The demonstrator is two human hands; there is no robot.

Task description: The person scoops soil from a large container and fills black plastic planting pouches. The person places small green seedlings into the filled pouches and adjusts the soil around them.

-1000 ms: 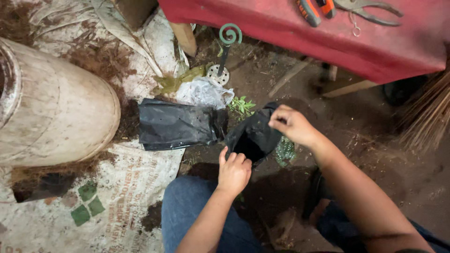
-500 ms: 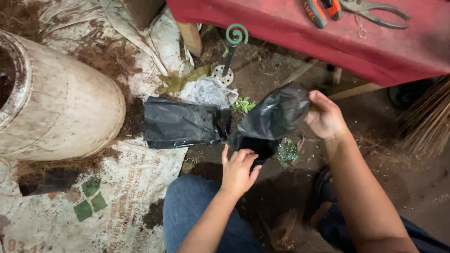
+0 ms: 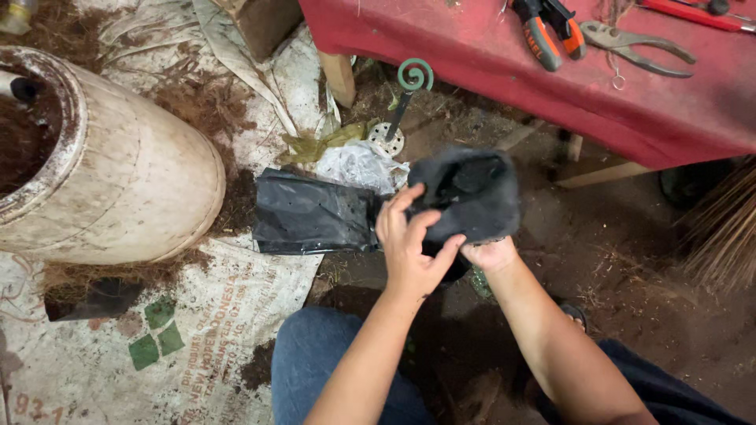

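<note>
Your left hand (image 3: 409, 252): fingers spread on the near side of a black plastic bag (image 3: 472, 193), pinching its edge. Your right hand (image 3: 490, 253): closed on the same bag from beneath, mostly hidden. Left of your grip: flat black bags (image 3: 311, 214) on the ground; beyond them, a pale barrel (image 3: 134, 189). Above: red table (image 3: 488, 55) with pliers (image 3: 642, 47)

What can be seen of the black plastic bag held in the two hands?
The black plastic bag looks thin, soft and crumpled, with a dull sheen. It is lifted off the ground, its mouth opened upward and showing a dark inside. The left hand grips its near edge, fingers on the outside; the right hand holds it from beneath. It hangs above dark soil, beside a flat stack of similar bags.
</note>
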